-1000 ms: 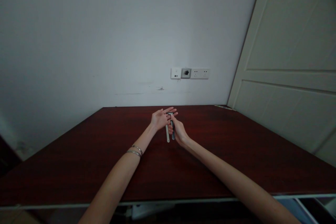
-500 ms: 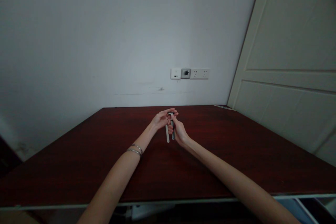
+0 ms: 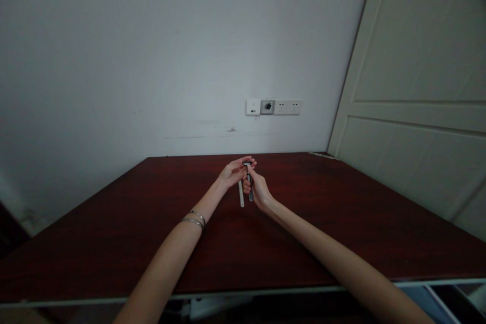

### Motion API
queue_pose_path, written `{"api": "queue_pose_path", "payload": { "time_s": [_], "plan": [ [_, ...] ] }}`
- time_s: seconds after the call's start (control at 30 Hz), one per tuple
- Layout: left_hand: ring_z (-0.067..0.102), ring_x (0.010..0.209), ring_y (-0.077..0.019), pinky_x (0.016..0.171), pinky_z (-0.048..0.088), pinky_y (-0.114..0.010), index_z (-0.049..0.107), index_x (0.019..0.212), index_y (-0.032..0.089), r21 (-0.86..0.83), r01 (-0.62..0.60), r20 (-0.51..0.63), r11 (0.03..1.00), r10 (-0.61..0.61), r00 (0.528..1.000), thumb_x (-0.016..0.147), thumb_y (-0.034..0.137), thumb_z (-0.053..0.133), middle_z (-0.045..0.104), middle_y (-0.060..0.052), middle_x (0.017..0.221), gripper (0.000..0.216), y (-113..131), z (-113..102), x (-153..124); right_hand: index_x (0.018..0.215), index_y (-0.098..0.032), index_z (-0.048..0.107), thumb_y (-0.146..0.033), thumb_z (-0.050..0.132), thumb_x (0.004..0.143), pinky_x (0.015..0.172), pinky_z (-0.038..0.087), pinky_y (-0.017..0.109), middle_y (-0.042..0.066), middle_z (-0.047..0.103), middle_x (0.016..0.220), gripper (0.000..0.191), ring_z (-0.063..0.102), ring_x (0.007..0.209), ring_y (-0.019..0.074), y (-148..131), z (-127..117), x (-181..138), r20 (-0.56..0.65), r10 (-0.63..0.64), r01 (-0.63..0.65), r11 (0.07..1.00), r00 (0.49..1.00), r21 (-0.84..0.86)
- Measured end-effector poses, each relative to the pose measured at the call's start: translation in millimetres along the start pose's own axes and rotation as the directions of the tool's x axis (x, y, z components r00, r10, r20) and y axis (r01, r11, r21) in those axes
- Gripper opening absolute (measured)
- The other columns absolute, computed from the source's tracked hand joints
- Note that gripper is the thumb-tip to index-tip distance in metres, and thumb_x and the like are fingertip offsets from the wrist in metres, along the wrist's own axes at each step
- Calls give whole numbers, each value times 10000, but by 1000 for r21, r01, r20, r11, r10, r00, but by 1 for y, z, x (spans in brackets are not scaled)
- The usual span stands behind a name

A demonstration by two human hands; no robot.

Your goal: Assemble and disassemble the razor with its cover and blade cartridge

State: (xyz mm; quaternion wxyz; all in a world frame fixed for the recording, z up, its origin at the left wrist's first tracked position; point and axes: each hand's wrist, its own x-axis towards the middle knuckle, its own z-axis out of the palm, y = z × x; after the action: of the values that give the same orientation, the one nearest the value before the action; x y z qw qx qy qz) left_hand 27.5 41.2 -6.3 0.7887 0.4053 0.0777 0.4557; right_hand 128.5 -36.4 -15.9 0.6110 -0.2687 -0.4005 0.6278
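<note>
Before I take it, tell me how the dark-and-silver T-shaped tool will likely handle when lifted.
The dark-and-silver T-shaped tool will probably feel stiff, since no bend shows along its stem. It seems fairly light, being slim enough for the right hand to wrap. Laid down, its crossbar should limit rolling.

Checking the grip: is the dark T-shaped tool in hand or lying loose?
In hand: the right hand is curled around the tool.

Head camera — facing forward, down (table [image 3: 114,228] below).
</note>
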Motion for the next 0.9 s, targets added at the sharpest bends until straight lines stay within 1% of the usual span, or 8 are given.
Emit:
{"api": "queue_pose_path", "payload": {
  "time_s": [0.23, 0.37, 0.43, 0.5, 0.6, 0.67, 0.73, 0.9],
  "plan": [
    [544, 1108, -253, 974, 397, -336, 605, 1045, 38, 33, -92, 43, 995, 90, 995, 750, 50, 488, 646, -162, 1044, 318, 4, 1, -2, 613, -172, 490, -551, 598, 700, 344, 237, 175, -69, 356, 446, 404, 281, 372, 43, -4, -3, 0, -16, -70, 69, 997, 997, -36],
    [597, 1011, -233, 978, 389, -353, 639, 971, 55, 313, -97, -6, 945, 104, 995, 691, 98, 633, 652, -152, 1029, 283, 14, -10, 0, 606, -175, 487, -562, 594, 692, 346, 238, 180, -73, 342, 436, 410, 273, 370, 45, -8, -3, -1, 1, -85, 85, 994, 996, -62],
    [618, 942, -221, 964, 394, -390, 651, 937, 76, 596, -39, -90, 802, 115, 989, 601, 103, 719, 674, -121, 966, 343, 20, -23, -1, 604, -173, 488, -571, 600, 681, 345, 234, 180, -76, 338, 432, 420, 273, 366, 44, -12, -4, 0, 15, -94, 95, 994, 995, -53],
    [617, 910, -219, 940, 410, -405, 664, 875, 99, 830, 16, -143, 557, 186, 972, 491, 70, 761, 688, -78, 906, 397, 26, -38, -7, 607, -170, 497, -578, 609, 672, 345, 233, 178, -77, 341, 436, 428, 274, 366, 40, -15, -6, 0, 24, -107, 107, 994, 994, -34],
    [599, 948, -220, 932, 416, -369, 679, 884, 141, 973, 37, -89, 228, 222, 971, 506, 90, 743, 681, -67, 963, 386, 28, -61, -23, 610, -164, 511, -573, 623, 667, 346, 228, 174, -75, 346, 442, 427, 275, 369, 36, -16, -11, 3, 19, -111, 111, 994, 994, -16],
    [597, 954, -228, 929, 413, -365, 680, 912, 146, 993, 60, -82, 102, 222, 972, 530, 101, 730, 678, -80, 977, 388, 27, -75, -34, 605, -161, 516, -569, 624, 671, 345, 224, 173, -74, 343, 440, 427, 277, 369, 36, -15, -14, 6, 8, -104, 104, 994, 995, -22],
    [607, 930, -220, 916, 422, -356, 665, 969, 143, 994, 77, -93, 81, 226, 970, 559, 101, 711, 676, -88, 979, 416, 23, -86, -43, 601, -158, 517, -570, 623, 673, 344, 225, 173, -73, 339, 437, 432, 281, 366, 35, -13, -17, 8, 6, -93, 93, 995, 996, -42],
    [612, 933, -210, 913, 419, -370, 591, 1087, 131, 975, 75, -121, 208, 219, 968, 550, 83, 717, 672, -105, 981, 553, 16, -106, -46, 601, -157, 512, -601, 607, 667, 345, 236, 174, -75, 335, 438, 459, 281, 365, 34, -11, -20, 8, 9, -76, 76, 993, 997, -88]
  ]
}}
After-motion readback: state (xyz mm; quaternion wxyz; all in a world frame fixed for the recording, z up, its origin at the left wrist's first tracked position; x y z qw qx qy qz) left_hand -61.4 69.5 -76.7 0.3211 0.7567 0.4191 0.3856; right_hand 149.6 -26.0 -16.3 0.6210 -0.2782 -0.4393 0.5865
